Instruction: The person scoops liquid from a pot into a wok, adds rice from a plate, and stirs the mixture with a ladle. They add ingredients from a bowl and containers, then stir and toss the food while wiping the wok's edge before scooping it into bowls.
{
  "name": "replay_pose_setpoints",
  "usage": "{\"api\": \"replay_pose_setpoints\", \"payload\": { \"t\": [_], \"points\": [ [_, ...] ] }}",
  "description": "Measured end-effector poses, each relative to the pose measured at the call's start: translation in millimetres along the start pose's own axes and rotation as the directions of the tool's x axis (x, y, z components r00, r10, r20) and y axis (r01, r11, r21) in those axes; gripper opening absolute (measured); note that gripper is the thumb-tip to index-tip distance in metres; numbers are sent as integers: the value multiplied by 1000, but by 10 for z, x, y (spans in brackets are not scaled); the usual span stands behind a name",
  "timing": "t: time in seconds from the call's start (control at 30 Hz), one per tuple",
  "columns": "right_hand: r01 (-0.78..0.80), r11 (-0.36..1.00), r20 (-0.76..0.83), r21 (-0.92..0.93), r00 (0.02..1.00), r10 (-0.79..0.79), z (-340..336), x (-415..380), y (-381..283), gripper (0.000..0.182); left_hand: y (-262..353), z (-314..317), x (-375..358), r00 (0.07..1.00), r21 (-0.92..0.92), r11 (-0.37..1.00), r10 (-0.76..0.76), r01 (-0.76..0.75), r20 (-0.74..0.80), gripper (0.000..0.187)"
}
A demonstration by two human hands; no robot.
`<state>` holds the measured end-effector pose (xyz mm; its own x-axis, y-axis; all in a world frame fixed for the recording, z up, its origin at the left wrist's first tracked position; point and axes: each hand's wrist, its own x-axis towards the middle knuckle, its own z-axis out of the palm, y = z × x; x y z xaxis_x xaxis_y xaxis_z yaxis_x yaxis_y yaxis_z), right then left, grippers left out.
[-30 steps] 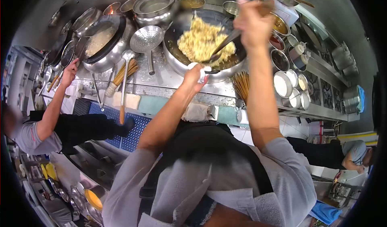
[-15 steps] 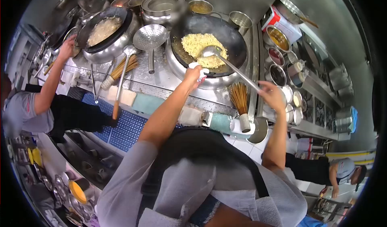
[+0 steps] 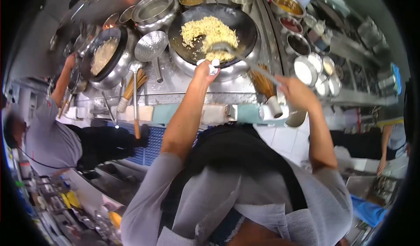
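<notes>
The left hand (image 3: 202,69) clenches a white cloth (image 3: 213,64) padding the rim of the round black wok (image 3: 213,29) of yellow fried rice (image 3: 209,31), steadying it on the counter (image 3: 183,86), while the right hand (image 3: 294,90) grasps the long steel ladle (image 3: 245,60), its bowl scooping the rice.

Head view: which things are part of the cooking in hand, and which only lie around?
In use:
left hand gripping the wok by a white cloth
right hand holding the ladle
fried rice

Lying about:
skimmer
bamboo brush
seasoning bowls

Both arms outstretched, left hand (image 3: 204,69) and right hand (image 3: 294,90) clenched.
</notes>
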<state>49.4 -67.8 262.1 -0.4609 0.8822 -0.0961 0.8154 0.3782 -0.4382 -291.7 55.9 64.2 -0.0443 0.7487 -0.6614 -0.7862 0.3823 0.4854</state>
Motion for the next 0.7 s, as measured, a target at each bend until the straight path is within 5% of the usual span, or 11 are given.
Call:
{"api": "replay_pose_setpoints", "payload": {
  "t": [0.07, 0.17, 0.2, 0.23, 0.3, 0.37, 0.43, 0.53, 0.6, 0.7],
  "points": [
    [-142, 990, -66, -13, 988, 141, 123, 226, 49, 43, -80, -20, -554, 998, -58, 996, 67, -66, 14, 26],
    [0, 985, -137, 175, 990, 24, -72, 103, 76, 44, -168, -440, -1609, 996, 42, 998, -48, 44, 80, 22],
    [-46, 977, -45, 210, 997, 57, -360, -69, -57, 44, -90, -511, -1741, 984, 90, 990, -124, 112, 131, 24],
    [-3, 983, -33, 182, 999, 9, -510, -228, 33, 43, 2, -338, -1838, 997, 123, 989, -76, 79, -29, 27],
    [-243, 936, 202, 254, 960, 194, -909, -397, -83, 44, 246, -164, -1417, 984, 85, 996, -15, 0, 175, 15],
    [-381, 892, 340, 245, 895, 289, -921, -317, -204, 44, 349, 178, -916, 982, 52, 987, -158, 153, 107, 17],
    [-179, 972, 212, 151, 966, 145, -338, 69, -135, 44, 27, 39, -578, 995, 22, 999, -52, 50, 82, 16],
    [157, 970, -217, 186, 969, -115, 673, 364, 423, 46, -408, -428, -742, 986, 88, 990, 96, -109, 137, 16],
    [-269, 783, 73, 561, 958, 276, 436, 29, 16, 50, -654, -724, -1242, 998, 93, 995, 27, -21, -61, 15],
    [-86, 694, -113, 715, 965, 236, 427, -493, -135, 68, -515, -686, -1874, 1000, 204, 979, -8, 13, -29, 14]
  ]
}}
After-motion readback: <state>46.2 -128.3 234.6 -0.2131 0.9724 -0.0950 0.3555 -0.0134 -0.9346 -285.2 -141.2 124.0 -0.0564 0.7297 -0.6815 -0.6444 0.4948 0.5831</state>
